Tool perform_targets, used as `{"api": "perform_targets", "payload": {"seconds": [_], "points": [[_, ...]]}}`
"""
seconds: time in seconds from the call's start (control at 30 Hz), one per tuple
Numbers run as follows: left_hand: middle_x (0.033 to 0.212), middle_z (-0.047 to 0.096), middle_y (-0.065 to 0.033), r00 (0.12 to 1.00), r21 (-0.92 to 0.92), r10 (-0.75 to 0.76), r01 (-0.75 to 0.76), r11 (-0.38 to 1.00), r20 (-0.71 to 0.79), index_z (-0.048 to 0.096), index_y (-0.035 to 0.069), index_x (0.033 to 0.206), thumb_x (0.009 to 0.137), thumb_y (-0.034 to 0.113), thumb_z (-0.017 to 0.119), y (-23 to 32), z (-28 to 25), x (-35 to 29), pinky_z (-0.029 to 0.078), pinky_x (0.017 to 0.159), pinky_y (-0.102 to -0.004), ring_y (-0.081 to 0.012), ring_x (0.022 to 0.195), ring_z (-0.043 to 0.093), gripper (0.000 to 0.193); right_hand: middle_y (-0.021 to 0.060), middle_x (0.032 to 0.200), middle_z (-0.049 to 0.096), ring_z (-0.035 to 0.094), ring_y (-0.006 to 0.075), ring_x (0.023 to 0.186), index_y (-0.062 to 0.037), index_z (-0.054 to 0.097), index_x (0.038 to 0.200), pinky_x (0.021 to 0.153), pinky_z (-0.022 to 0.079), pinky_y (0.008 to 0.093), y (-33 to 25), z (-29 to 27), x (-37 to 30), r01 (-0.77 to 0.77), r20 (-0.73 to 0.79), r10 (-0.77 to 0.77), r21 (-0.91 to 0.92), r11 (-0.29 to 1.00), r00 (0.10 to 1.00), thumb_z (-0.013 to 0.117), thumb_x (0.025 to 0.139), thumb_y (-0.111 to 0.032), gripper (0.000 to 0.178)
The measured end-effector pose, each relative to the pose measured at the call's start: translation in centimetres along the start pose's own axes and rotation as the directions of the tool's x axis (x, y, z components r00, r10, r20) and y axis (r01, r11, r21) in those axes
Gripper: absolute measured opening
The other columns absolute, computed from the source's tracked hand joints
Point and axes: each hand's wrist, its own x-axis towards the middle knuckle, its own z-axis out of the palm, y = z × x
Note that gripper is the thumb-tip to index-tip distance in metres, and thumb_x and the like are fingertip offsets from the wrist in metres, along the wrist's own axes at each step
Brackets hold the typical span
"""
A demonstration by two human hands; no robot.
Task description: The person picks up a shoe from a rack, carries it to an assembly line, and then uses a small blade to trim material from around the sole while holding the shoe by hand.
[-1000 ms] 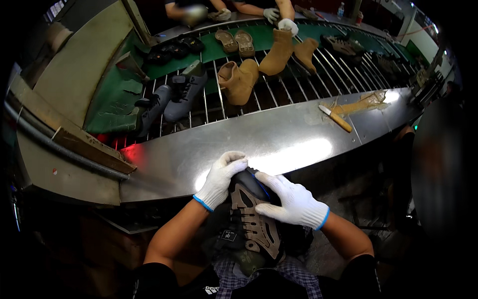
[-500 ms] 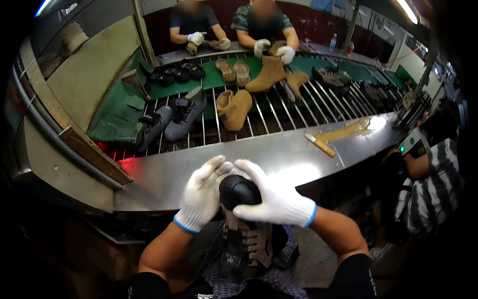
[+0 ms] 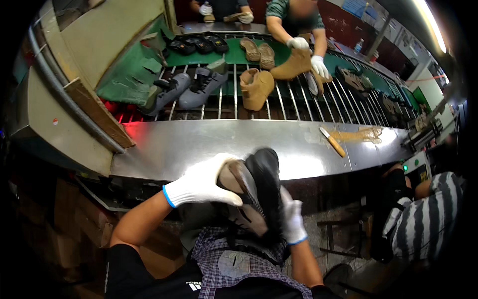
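Shoe [image 3: 254, 192]: between both hands, lap-level, at worktop's [image 3: 199, 147] near edge. Knife [image 3: 331, 141]: 2 o'clock, on worktop. Boots [image 3: 256, 87]: 12 o'clock, on rollers [image 3: 284, 107].

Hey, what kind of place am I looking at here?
Most likely a shoe factory assembly line: tan boots and grey shoes ride a roller conveyor, gloved co-workers handle boots across it, and both hands hold a dark shoe.

A curved steel counter [image 3: 209, 144] runs across the view, brightly reflecting overhead light. Behind it lies a conveyor of metal rods [image 3: 279, 102] over a green belt [image 3: 130, 74]. A beige housing panel [image 3: 107, 35] rises at left, with a grey pipe [image 3: 59, 84] along its edge. A ceiling strip light [image 3: 432, 22] glows at upper right; dark red wall [image 3: 343, 25] stands beyond.
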Motion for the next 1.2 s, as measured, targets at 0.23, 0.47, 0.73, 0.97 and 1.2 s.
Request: {"api": "perform_targets", "payload": {"seconds": [0.23, 0.47, 0.73, 0.97, 1.2], "points": [[0.130, 0.067, -0.0249, 0.929, 0.278, 0.308, -0.357, 0.892, 0.205, 0.059, 0.001, 0.145, 0.073, 0.068, 0.089, 3.0, 4.3, 4.0, 0.053, 0.105, -0.0479, -0.0418, 0.120, 0.067, 0.102, 0.0152, 0.149, 0.063, 0.060, 0.0274, 0.138, -0.0006, 0.049, 0.158, 0.120, 0.044, 0.0420, -5.8, 0.0, 2.7, 0.014, 0.018, -0.014, 0.000, 1.000, 1.000, 0.055, 0.104, -0.065, 0.085], [0.113, 0.072, -0.0222, 0.930, 0.246, 0.172, -0.259, 0.934, 0.326, 0.069, 0.000, 0.123, 0.071, 0.051, 0.093, 7.4, 5.1, 5.9, 0.059, 0.092, -0.0456, -0.0374, 0.103, 0.073, 0.077, 0.0204, 0.126, 0.071, 0.069, 0.0395, 0.117, -0.0080, 0.066, 0.139, 0.099, 0.058, 0.0455, -21.7, 4.5, 6.1, 0.202, 0.288, 0.167, -0.893, 0.401, 0.943, 0.074, 0.094, -0.048, 0.061], [0.122, 0.075, -0.0160, 0.984, 0.146, 0.111, -0.131, 0.981, 0.136, 0.067, 0.004, 0.134, 0.075, 0.052, 0.093, 0.2, 3.3, 2.1, 0.059, 0.099, -0.0408, -0.0313, 0.111, 0.075, 0.081, 0.0218, 0.148, 0.065, 0.060, 0.0344, 0.138, -0.0025, 0.082, 0.093, 0.117, 0.048, 0.0443, -7.0, -4.5, -12.8, -0.346, -0.327, 0.265, -0.221, 0.912, 0.907, 0.069, 0.095, -0.020, 0.022], [0.098, 0.080, -0.0160, 0.944, -0.517, 0.174, -0.005, 0.856, 0.279, 0.078, -0.006, 0.097, 0.109, 0.023, 0.061, 0.2, 6.4, 9.7, 0.060, 0.088, -0.0355, -0.0242, 0.093, 0.076, 0.035, 0.0183, 0.133, 0.067, 0.063, 0.0369, 0.126, -0.0034, 0.067, 0.113, 0.112, 0.049, 0.0479, -15.4, 4.0, -7.4, 0.337, 0.312, -0.226, -0.367, 0.867, 0.923, 0.092, 0.079, -0.027, 0.049], [0.115, 0.074, -0.0206, 0.809, 0.006, 0.480, -0.508, 0.861, -0.339, 0.070, -0.005, 0.121, 0.091, 0.035, 0.086, 2.5, 9.1, 0.4, 0.060, 0.096, -0.0433, -0.0333, 0.103, 0.075, 0.053, 0.0165, 0.122, 0.060, 0.065, 0.0275, 0.109, 0.0006, 0.055, 0.134, 0.095, 0.056, 0.0414, -13.1, 4.5, -3.8, 0.093, 0.116, -0.033, -0.565, 0.820, 0.993, 0.098, 0.077, -0.027, 0.077]]}}
